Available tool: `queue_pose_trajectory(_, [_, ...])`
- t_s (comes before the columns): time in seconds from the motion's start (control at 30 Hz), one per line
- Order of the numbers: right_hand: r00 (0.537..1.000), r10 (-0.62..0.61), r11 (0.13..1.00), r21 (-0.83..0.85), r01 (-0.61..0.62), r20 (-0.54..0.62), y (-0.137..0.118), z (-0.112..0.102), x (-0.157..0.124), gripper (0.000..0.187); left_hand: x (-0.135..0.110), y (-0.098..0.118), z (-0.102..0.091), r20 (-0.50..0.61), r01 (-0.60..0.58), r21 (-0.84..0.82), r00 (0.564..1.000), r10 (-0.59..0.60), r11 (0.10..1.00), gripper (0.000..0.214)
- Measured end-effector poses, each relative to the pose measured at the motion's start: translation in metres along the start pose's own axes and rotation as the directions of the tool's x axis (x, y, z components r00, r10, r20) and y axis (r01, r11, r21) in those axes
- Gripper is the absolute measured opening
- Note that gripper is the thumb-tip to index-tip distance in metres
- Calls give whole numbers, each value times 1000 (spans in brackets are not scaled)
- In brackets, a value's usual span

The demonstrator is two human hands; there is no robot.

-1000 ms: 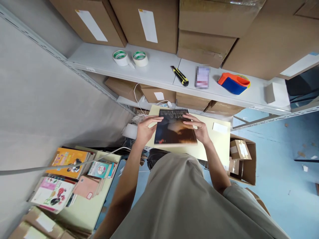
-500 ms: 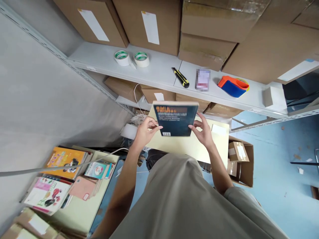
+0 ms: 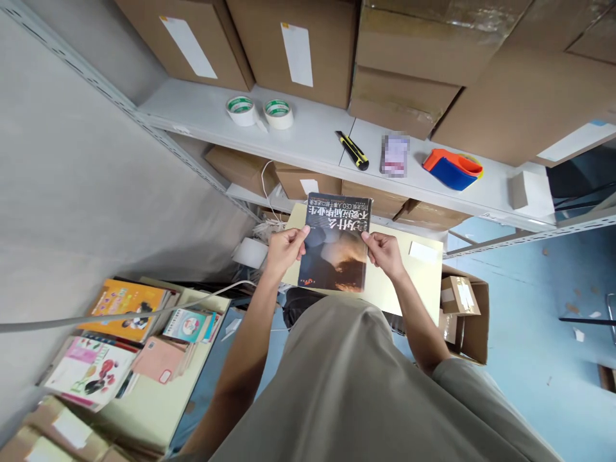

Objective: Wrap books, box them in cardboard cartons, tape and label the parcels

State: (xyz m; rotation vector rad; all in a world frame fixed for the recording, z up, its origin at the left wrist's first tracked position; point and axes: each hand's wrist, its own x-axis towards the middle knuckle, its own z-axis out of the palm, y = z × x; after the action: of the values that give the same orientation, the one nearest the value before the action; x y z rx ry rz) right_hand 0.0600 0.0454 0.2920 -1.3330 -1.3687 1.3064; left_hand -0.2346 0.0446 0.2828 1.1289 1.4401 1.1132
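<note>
A dark book (image 3: 335, 247) with white lettering and a brownish picture on its cover is held up between my two hands, its title upside down to me. My left hand (image 3: 285, 249) is closed on one side edge, thumb on the cover. On the opposite edge my right hand (image 3: 385, 254) pinches the book the same way. Beneath the book lies a pale yellow tabletop (image 3: 414, 282), with a white slip of paper (image 3: 423, 251) near its right side.
Ahead, a grey shelf (image 3: 312, 144) carries two tape rolls (image 3: 278, 114), a box cutter (image 3: 353, 151), a tape dispenser (image 3: 453, 169) and large cartons (image 3: 298, 51). Stacked books (image 3: 128, 308) stand on a side table at left, crossed by a grey cable (image 3: 158, 312). An open carton (image 3: 476, 333) is at right.
The book has been turned over in my hands: a dark side with orange lettering and a barcode faced me before, and the picture cover faces me now.
</note>
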Motion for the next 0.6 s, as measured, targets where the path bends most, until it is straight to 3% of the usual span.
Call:
queue_pose_trajectory(0.13, [1000,25,1000,-3,-26,-16,9,6,11,86,6,-13,7,16,89,-6,996,-88,996,75])
queue_pose_trajectory(0.33, [998,30,997,-74,-26,56,33,1,10,79,0,-18,1,-5,6,58,1000,-5,998,64])
queue_pose_trajectory(0.4, [997,-6,973,-229,-12,-77,38,0,8,76,-3,-18,0,-28,-76,152,996,81,985,54])
queue_pose_trajectory(0.47, [954,-162,899,-436,38,-252,38,4,7,76,-3,-18,2,-16,-168,313,983,182,935,40])
queue_pose_trajectory(0.5, [926,-261,840,-537,79,-271,37,8,8,75,-2,-18,5,14,-205,396,976,217,895,33])
queue_pose_trajectory(0.53, [913,-342,770,-623,137,-223,35,14,9,73,0,-19,9,56,-234,469,970,235,852,27])
queue_pose_trajectory(0.6, [917,-398,631,-723,283,12,34,27,14,67,6,-23,16,161,-277,568,961,225,775,22])
